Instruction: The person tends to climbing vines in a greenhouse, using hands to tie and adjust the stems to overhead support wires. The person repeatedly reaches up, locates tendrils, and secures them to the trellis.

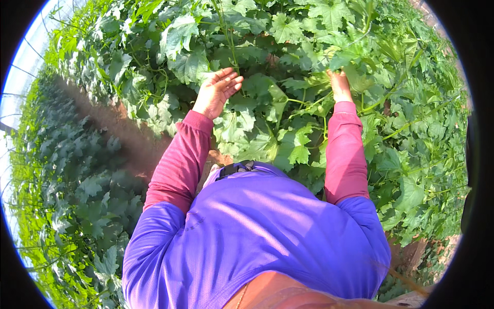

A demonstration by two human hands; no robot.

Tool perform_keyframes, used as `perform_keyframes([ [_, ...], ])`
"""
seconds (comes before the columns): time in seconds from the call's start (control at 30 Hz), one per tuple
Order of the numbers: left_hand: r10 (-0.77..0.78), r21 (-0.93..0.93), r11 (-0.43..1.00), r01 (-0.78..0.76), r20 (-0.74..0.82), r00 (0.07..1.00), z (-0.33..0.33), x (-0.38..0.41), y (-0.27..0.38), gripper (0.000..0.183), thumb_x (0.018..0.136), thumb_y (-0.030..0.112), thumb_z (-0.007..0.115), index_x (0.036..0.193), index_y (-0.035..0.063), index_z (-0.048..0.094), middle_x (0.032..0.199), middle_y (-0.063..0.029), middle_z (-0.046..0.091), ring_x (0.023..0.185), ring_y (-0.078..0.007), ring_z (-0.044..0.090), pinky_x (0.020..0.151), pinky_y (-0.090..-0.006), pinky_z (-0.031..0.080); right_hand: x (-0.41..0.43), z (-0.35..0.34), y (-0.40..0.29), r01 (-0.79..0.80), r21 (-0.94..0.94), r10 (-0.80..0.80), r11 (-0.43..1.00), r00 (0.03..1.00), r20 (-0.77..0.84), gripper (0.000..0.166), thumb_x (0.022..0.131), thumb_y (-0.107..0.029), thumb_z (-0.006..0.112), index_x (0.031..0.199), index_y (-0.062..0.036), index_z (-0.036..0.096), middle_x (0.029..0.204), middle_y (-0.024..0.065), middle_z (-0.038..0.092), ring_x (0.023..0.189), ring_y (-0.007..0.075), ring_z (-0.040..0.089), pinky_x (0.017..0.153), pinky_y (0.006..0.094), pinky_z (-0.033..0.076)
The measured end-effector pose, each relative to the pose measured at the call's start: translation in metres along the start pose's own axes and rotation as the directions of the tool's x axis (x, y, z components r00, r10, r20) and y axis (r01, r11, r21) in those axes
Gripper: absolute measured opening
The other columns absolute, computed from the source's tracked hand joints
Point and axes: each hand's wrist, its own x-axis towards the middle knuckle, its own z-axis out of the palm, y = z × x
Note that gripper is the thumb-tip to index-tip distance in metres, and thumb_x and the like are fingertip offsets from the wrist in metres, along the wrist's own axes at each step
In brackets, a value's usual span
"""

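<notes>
My left hand is held palm up, its fingers a little apart, beside a thin green vine stem that runs up from behind the fingertips. It appears to hold nothing. My right hand reaches in among broad lobed leaves, which hide its fingertips; whether it grips a stem or leaf cannot be told. Large green leaves and pale leaf stalks lie between the two hands. Both forearms wear long red sleeves under a purple shirt.
Dense leafy vines surround both arms and stretch to the right. A bare soil path runs along the left, with another row of leafy plants beyond it. Long stems cross the foliage at the right.
</notes>
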Motion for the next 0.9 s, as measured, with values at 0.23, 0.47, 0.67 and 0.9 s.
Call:
perform_keyframes([
  [0.23,0.295,0.722,0.669,-0.179,-0.036,0.955,-0.050,0.113,-0.016,0.056,0.077,0.000,0.056,0.130,-0.0054,0.038,0.128,-0.0224,0.045,0.121,-0.0306,0.043,0.099,-0.0344,0.037,-0.059,0.034,-0.027,0.322,-0.083,-0.332,0.943,0.930,-0.161,0.027,0.083,-0.005,0.051,0.109,-0.0010,0.058,0.101,0.0106,0.064,0.091,0.0152,0.060,0.083,0.0266,0.046],
  [0.47,-0.018,0.962,-0.249,-0.113,0.112,0.994,-0.100,0.126,-0.032,0.031,0.074,0.018,0.058,0.103,0.0056,0.059,0.094,-0.0204,0.064,0.092,-0.0373,0.061,0.080,-0.0429,0.049,-0.150,0.224,-0.051,0.129,0.116,-0.170,0.985,0.853,0.494,0.033,0.086,-0.007,0.053,0.119,-0.0013,0.051,0.104,0.0125,0.062,0.089,0.0173,0.061,0.081,0.0285,0.047],
  [0.67,-0.268,0.938,0.080,-0.338,0.347,0.899,-0.156,0.093,-0.007,0.041,0.066,0.010,0.054,0.105,0.0087,0.065,0.091,-0.0219,0.064,0.090,-0.0346,0.062,0.078,-0.0403,0.049,-0.151,0.312,-0.050,-0.042,-0.065,0.069,0.997,0.862,0.502,0.017,0.089,-0.020,0.057,0.100,-0.0077,0.061,0.070,-0.0016,0.056,0.054,0.0072,0.049,0.048,0.0233,0.041],
  [0.9,-0.309,0.846,0.447,-0.292,0.452,0.836,-0.233,0.101,-0.020,0.061,0.075,0.039,0.068,0.115,-0.0043,0.051,0.077,-0.0153,0.065,0.064,-0.0222,0.064,0.059,-0.0337,0.050,-0.208,0.350,-0.044,0.472,-0.242,-0.341,0.847,0.834,0.433,0.011,0.088,-0.002,0.048,0.096,0.0033,0.054,0.077,0.0079,0.061,0.057,0.0134,0.058,0.053,0.0269,0.047],
])
